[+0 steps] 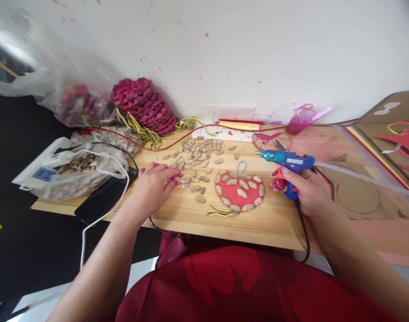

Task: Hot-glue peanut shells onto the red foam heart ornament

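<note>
My right hand [306, 185] is closed round the handle of a blue glue gun [284, 160]. Its nozzle points left, and a long clear glue stick [365, 173] runs out of its back. To the left of the gun lies a red heart-shaped piece [230, 193] with peanuts along its edge, several more inside, a blue loop on top and a yellow-green tassel [222, 212] below. My left hand [157, 185] rests low over the board, fingertips pinched at one end of a peanut [185, 180]. A loose heap of peanuts [199, 152] spreads beyond it.
Stacked magenta peanut pieces [145, 105] stand by the wall. At left are a bag of peanuts [86, 167], a white power strip [40, 167] and a black phone [103, 197]. A pink cup [298, 123], scissors [281, 145] and cardboard [358, 192] lie right. Cords cross the table.
</note>
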The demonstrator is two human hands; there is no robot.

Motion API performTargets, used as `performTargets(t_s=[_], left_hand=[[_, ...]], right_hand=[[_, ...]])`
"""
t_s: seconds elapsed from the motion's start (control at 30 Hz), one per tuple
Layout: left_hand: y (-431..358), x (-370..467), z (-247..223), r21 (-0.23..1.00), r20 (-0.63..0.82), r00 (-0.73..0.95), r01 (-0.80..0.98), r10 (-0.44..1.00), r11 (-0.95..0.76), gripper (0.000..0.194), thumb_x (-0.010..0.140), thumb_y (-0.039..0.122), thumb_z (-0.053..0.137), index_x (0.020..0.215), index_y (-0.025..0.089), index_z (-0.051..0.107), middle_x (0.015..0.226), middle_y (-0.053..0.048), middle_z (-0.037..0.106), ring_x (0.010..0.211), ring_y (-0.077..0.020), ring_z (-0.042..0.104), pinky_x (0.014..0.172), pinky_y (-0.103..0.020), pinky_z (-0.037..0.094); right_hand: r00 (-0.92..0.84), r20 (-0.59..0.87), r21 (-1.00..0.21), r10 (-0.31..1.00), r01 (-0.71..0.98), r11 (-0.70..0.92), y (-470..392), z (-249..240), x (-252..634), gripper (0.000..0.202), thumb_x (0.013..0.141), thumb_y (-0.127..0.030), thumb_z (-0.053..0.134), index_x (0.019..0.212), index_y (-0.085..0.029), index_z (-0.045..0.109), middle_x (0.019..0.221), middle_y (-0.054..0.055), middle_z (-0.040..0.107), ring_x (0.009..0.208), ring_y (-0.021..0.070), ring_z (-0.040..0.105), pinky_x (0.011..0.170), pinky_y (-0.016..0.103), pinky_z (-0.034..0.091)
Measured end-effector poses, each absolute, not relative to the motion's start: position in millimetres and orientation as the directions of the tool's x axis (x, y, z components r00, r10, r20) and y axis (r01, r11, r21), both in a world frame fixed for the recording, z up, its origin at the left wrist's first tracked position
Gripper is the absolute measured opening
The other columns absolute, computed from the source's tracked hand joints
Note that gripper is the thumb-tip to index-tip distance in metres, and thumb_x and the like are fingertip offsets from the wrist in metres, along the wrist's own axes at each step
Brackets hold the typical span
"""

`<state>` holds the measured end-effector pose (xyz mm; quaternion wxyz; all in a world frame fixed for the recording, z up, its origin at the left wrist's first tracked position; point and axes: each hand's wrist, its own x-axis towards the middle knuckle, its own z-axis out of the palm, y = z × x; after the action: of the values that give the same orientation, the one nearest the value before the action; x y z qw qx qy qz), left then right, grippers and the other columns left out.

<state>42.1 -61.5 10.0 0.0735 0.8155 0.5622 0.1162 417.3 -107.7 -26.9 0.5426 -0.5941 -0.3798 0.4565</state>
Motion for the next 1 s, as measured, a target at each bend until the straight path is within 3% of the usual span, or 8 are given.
performTargets(t_s=[0.67,1.0], left_hand=[[-63,48,-10,0.205,0.171,0.343,0.904,0.924,-0.374,0.016,0.092,0.025,0.060,0.088,0.023,0.075,0.096,-0.008,0.075,0.101,-0.0318,0.061,0.087,-0.048,0.044],[-66,44,-9,0.138,0.176,0.344,0.919,0.922,-0.370,0.012,0.090,0.027,0.062,0.089,0.023,0.073,0.092,-0.008,0.074,0.098,-0.0323,0.063,0.083,-0.046,0.044]], right_hand=[[0.284,-0.128,-0.992,0.950,-0.042,-0.121,-107,-24,415,0.043,0.062,-0.059,0.090,0.070,-0.021,0.072,0.059,0.000,0.068,0.057,0.0158,0.066,0.056,0.026,0.054],[0.287,-0.112,-0.994,0.951,-0.030,-0.107,-108,-27,416,0.040,0.069,-0.055,0.087,0.077,-0.020,0.070,0.063,0.000,0.068,0.056,0.0144,0.063,0.055,0.026,0.052]])
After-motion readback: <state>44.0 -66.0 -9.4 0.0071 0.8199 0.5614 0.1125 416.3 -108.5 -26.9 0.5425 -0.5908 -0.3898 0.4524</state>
